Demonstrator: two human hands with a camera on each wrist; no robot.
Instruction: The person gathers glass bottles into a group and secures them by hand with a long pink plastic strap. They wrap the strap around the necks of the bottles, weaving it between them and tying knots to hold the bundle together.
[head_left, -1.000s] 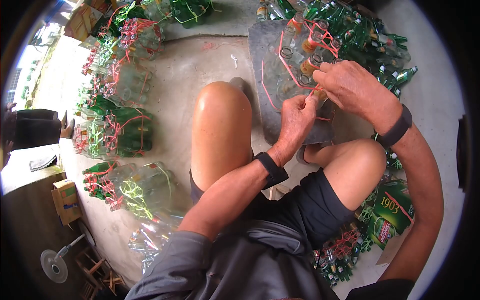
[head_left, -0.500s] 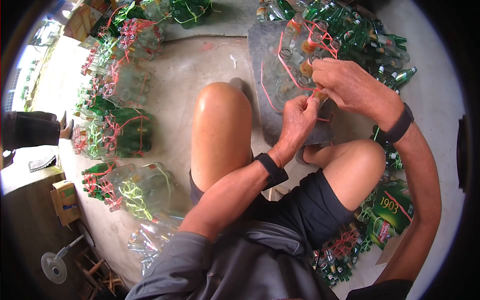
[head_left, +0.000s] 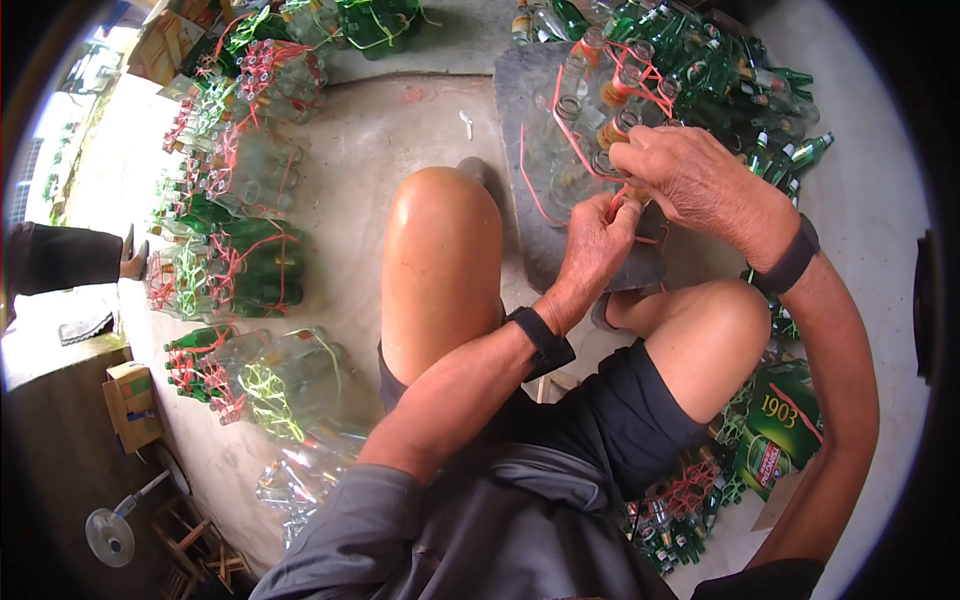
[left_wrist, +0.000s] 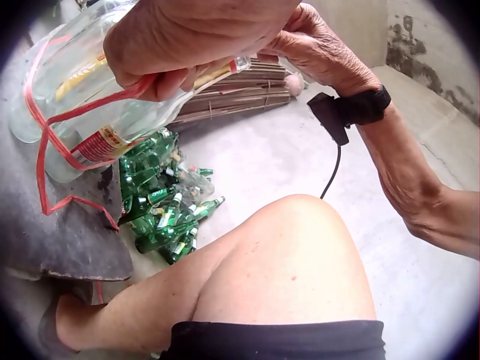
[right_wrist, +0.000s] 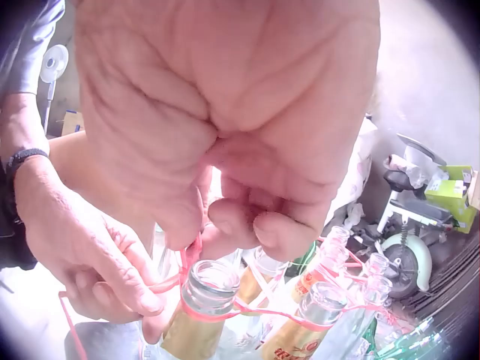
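Clear glass bottles (head_left: pixel 568 108) with gold and red labels stand bunched on a dark slab (head_left: pixel 545 258), a pink plastic string (head_left: pixel 572 140) looped about their necks. My left hand (head_left: pixel 600 238) pinches the string beside the nearest bottle neck (right_wrist: pixel 210 289). Close above that neck, my right hand (head_left: pixel 690 172) curls its fingers around the string's upper part (right_wrist: pixel 193 255). In the left wrist view, the string (left_wrist: pixel 82 116) runs from under my left hand (left_wrist: pixel 191 41) past a labelled bottle (left_wrist: pixel 97 142), and a loose length hangs over the slab.
Many green bottles (head_left: pixel 710 75) lie heaped beyond the slab. Tied bottle bundles (head_left: pixel 262 262) line the floor at left, near another person's legs (head_left: pixel 70 255). A green carton (head_left: pixel 780 420) stands by my right arm, and a fan (head_left: pixel 110 535) at lower left.
My right hand has shifted slightly left and down, closer to my left hand. The left hand stays nearly in place. At the far left, the other person's legs have moved a little.
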